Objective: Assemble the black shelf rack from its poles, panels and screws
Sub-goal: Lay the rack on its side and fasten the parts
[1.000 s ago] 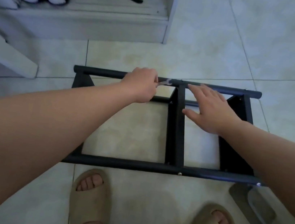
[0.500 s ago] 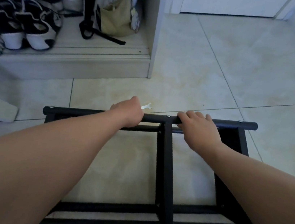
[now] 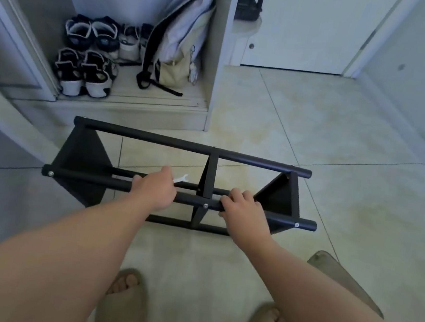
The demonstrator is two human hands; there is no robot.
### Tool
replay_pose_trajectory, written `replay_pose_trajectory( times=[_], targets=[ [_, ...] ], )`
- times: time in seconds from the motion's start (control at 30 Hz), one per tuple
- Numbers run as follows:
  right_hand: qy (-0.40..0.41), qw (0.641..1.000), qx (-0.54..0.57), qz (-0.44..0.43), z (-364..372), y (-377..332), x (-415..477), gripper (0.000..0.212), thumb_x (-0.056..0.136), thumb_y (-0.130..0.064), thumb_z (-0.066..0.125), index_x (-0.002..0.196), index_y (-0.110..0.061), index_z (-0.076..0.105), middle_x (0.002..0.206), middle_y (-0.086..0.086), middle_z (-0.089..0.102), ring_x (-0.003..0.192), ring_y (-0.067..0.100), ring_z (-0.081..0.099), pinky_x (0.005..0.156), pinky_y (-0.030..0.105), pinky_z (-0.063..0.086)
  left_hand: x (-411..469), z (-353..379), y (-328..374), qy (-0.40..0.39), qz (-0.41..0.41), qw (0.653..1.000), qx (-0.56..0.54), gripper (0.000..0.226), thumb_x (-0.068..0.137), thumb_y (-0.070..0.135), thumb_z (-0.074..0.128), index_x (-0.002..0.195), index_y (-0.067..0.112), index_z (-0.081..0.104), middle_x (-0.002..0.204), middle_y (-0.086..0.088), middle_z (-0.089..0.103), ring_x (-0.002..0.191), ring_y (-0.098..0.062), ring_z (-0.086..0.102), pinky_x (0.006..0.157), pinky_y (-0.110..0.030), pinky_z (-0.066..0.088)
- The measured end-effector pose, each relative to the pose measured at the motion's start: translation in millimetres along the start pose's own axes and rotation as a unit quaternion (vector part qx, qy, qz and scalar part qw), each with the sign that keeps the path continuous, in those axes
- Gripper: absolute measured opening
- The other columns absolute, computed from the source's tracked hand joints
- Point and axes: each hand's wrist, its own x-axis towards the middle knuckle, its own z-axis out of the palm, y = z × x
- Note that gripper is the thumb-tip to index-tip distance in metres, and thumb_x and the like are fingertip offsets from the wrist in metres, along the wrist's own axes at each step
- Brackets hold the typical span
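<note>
The black shelf rack [image 3: 181, 144] sits on the tiled floor [image 3: 306, 125] just in front of the person's slippers [image 3: 122, 301], near an open cabinet that holds shoes [image 3: 84, 74] and a bag [image 3: 178, 47]. Both hands are clenched on the near upper pole [image 3: 88, 179]. The left hand [image 3: 156, 191] wraps its fingers round the pole left of the middle panel [image 3: 210, 177], and the right hand [image 3: 244, 210] wraps it just to the right. Gripping on either side of the middle looks meant to balance the frame so it can be lifted or turned as one piece. A small pale wrench [image 3: 180, 178] sticks out from the left hand towards the far right, probably kept there so it is ready for the next screw [image 3: 205, 205]. The rack's long axis runs left to right across the scene, with the right end slightly nearer. All four poles lie level, two high and two low. The left panel [image 3: 81, 150], the middle panel and the right panel [image 3: 280, 195] stand on edge across them, so the rack looks to be lying on its side rather than standing as it would in use. Screw heads show at both ends and the centre of the gripped pole, so the frame looks largely assembled. I cannot tell whether the low poles touch the floor or are raised off it.
</note>
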Motion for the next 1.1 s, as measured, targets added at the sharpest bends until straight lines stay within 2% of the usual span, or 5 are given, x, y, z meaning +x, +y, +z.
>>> replay_pose_trajectory(
  times=[0.23,0.47,0.83,0.97,1.1],
  targets=[
    [0.004,1.0,-0.011,0.005,18,-2,-36,0.03,0.105,-0.036,0.05,0.125,-0.015,0.056,0.126,0.006,0.05,0.11,0.03,0.048,0.08,0.041,0.046,-27,23,2,-0.006,0.01,1.0,-0.003,0.011,0.098,0.011,0.035,0.104,0.018,0.039,0.088,0.0,0.062,0.082,-0.023,0.054,0.081,-0.038,0.03],
    [-0.079,0.995,0.042,0.04,6,16,-66,0.031,0.1,-0.04,0.059,0.123,-0.018,0.059,0.119,0.0,0.049,0.109,0.024,0.047,0.076,0.037,0.047,-48,39,24,-0.043,0.033,0.999,-0.002,0.011,0.098,0.01,0.034,0.104,0.017,0.039,0.086,-0.002,0.064,0.077,-0.023,0.054,0.085,-0.038,0.034],
    [-0.134,0.986,0.067,0.074,-3,20,-153,0.031,0.098,-0.038,0.064,0.122,-0.02,0.06,0.115,-0.001,0.05,0.11,0.022,0.048,0.084,0.04,0.051,-130,78,46,-0.06,0.046,0.996,-0.045,0.015,0.093,0.008,0.036,0.104,0.017,0.039,0.078,0.0,0.058,0.071,-0.021,0.05,0.085,-0.04,0.033],
    [-0.156,0.982,0.078,0.066,-3,12,-174,0.031,0.098,-0.04,0.063,0.122,-0.021,0.06,0.115,-0.002,0.051,0.11,0.022,0.048,0.085,0.041,0.05,-145,77,44,-0.095,0.033,0.994,-0.04,0.011,0.095,0.01,0.038,0.103,0.015,0.039,0.08,0.0,0.053,0.077,-0.024,0.049,0.08,-0.039,0.034],
    [-0.197,0.976,0.079,0.054,-7,8,-169,0.043,0.093,-0.046,0.068,0.126,-0.02,0.057,0.119,0.0,0.052,0.113,0.025,0.053,0.087,0.039,0.049,-144,66,41,-0.165,0.048,0.985,-0.021,0.004,0.098,0.008,0.043,0.096,0.008,0.047,0.08,-0.006,0.053,0.068,-0.02,0.048,0.06,-0.033,0.036]
  ],
)
